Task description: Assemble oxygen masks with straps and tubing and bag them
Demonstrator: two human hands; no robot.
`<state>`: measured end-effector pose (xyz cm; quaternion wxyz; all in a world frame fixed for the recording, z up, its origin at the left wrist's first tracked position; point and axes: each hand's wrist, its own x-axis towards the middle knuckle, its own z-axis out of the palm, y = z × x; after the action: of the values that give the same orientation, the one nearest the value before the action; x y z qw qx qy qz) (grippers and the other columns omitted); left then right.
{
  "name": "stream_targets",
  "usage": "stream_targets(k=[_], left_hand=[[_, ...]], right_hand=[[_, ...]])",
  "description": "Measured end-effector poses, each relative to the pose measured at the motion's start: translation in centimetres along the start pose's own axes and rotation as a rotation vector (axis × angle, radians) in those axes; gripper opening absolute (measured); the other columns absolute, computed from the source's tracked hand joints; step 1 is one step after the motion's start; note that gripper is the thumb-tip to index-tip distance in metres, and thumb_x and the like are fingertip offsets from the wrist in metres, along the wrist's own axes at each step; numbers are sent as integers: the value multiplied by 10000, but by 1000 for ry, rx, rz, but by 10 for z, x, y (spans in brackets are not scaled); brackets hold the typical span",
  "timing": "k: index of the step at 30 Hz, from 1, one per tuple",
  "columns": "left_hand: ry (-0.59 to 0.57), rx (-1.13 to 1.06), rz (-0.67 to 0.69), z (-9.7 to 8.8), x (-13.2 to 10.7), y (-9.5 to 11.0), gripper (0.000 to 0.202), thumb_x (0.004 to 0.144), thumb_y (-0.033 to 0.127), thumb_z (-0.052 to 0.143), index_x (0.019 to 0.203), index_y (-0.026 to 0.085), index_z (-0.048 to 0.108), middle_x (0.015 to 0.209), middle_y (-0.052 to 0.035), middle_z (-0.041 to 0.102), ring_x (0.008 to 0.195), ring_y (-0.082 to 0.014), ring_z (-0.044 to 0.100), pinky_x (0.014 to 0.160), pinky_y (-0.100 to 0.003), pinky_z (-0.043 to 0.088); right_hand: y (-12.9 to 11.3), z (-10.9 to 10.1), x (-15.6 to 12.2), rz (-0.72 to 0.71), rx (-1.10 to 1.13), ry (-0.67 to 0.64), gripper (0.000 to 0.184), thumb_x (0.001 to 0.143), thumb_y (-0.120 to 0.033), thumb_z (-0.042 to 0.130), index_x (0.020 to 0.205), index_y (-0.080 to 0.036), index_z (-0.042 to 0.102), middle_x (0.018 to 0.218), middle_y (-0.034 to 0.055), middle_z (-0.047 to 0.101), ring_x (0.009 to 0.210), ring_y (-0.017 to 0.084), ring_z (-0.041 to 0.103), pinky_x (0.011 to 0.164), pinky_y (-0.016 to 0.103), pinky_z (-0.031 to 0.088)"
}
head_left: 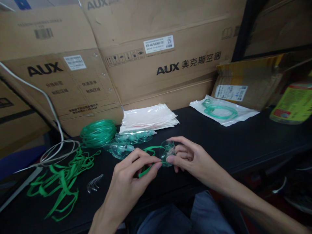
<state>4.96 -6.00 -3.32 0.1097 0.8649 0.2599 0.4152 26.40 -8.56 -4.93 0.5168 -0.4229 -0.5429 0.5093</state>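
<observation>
My right hand (186, 154) grips a clear oxygen mask (167, 150) above the black table, fingers wrapped round its side. A green elastic strap (150, 149) runs from the mask toward my left hand (140, 164). Thumb and index finger of that left hand pinch the strap close to the mask's edge. Whether the strap is fastened at both sides I cannot tell. Just behind my hands lie several more clear masks (135, 136) with pale connectors. A tangle of loose green straps (64, 177) lies at the left, beside a few thin bent metal strips (94, 183).
Coiled green tubing (98, 133) sits behind the straps, near a white cable (50, 100). White pouches (148, 117) are stacked at the back. A packaged mask set (223, 112) lies at the right, near a yellow-labelled bottle (292, 102). Cardboard boxes (136, 78) wall the back.
</observation>
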Motion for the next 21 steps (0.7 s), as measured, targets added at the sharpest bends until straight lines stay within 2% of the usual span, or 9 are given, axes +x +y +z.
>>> stream_targets(k=[3, 8, 11, 13, 15, 18, 21], left_hand=[[-18, -16, -27, 0, 0, 0, 136, 902, 138, 713, 995, 233, 742, 901, 1, 707, 785, -116, 635, 723, -202, 504], [-35, 10, -107, 1, -4, 2, 288, 873, 192, 754, 1148, 253, 694, 870, 33, 728, 555, -74, 516, 513, -169, 440], [-64, -6, -102, 1, -5, 3, 353, 875, 186, 746, 1207, 263, 655, 915, 33, 741, 565, -71, 538, 502, -162, 431], [-89, -2, -78, 1, -4, 3, 310, 885, 177, 732, 1176, 268, 673, 916, 31, 741, 595, -79, 556, 531, -168, 442], [-105, 10, -67, 1, -3, 2, 257, 894, 173, 719, 1132, 268, 700, 885, 31, 735, 610, -89, 557, 564, -179, 456], [-99, 25, -83, 1, -3, 1, 253, 892, 166, 716, 1123, 269, 714, 843, 37, 723, 602, -93, 544, 583, -187, 462], [-91, 38, -93, 1, -3, 1, 276, 888, 182, 725, 1148, 271, 712, 805, 42, 704, 600, -96, 541, 581, -191, 459]], right_hand=[[-1, 1, 0, 14, -3, 15, 616, 742, -501, 839, 1173, -177, 541, 715, -56, 620, 559, 105, 595, 547, 241, 435], [-1, 3, 0, 22, -40, 39, 631, 745, -546, 820, 1170, -189, 519, 684, -59, 610, 530, 114, 581, 508, 239, 421], [1, 5, -1, 27, -81, 46, 632, 756, -526, 818, 1202, -203, 508, 676, -61, 614, 515, 113, 566, 486, 231, 408], [4, 5, -2, 6, -115, 37, 612, 786, -501, 802, 1235, -209, 506, 688, -53, 624, 521, 115, 567, 490, 232, 414], [7, 5, -3, -42, -166, 59, 576, 820, -479, 778, 1262, -216, 517, 785, -16, 658, 561, 119, 583, 516, 242, 441], [10, 4, -5, -168, -259, 184, 477, 859, -439, 747, 1244, -222, 567, 977, 41, 653, 632, 117, 580, 561, 257, 476], [10, 4, -9, -366, -365, 238, 268, 908, -340, 708, 1140, -221, 648, 948, 37, 603, 669, 122, 550, 588, 258, 479]])
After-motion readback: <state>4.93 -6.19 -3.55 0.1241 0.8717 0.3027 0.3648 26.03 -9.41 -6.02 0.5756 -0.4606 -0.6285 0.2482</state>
